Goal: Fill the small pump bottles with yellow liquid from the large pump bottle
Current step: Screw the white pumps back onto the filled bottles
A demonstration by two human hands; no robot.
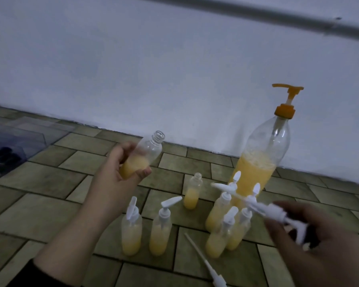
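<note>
A person's two bare hands work above a floor of greenish-brown tiles (pixel 50 179) that meets a pale wall (pixel 133 69). The left hand (pixel 120 172) is raised, its fingers and thumb curled round the lower half of a small open bottle (pixel 142 157); this bottle is tilted, its uncapped neck pointing up and to the right, with yellow liquid pooled at the bottom inside the grip. The right hand (pixel 311 230), blurred, has its fingers curled round a white pump cap (pixel 276 214), whose dip tube reaches out to the left beyond the fingertips. Below and between the hands stand several small bottles partly filled with yellow liquid. Two capped bottles (pixel 132 230) stand side by side under the left wrist. A bottle without a cap (pixel 192 193) stands farther back, below and to the right of the left thumb. A tight cluster of capped bottles (pixel 224 230) stands just left of the right hand's fingers. Behind that cluster, beyond the right fingertips, rises the large pump bottle (pixel 263 158), upright, roughly half full, with an orange pump (pixel 286 100). A loose pump cap (pixel 209 268) lies on the tiles near the right wrist. A clear plastic container (pixel 19 139) sits far left of the left hand.
</note>
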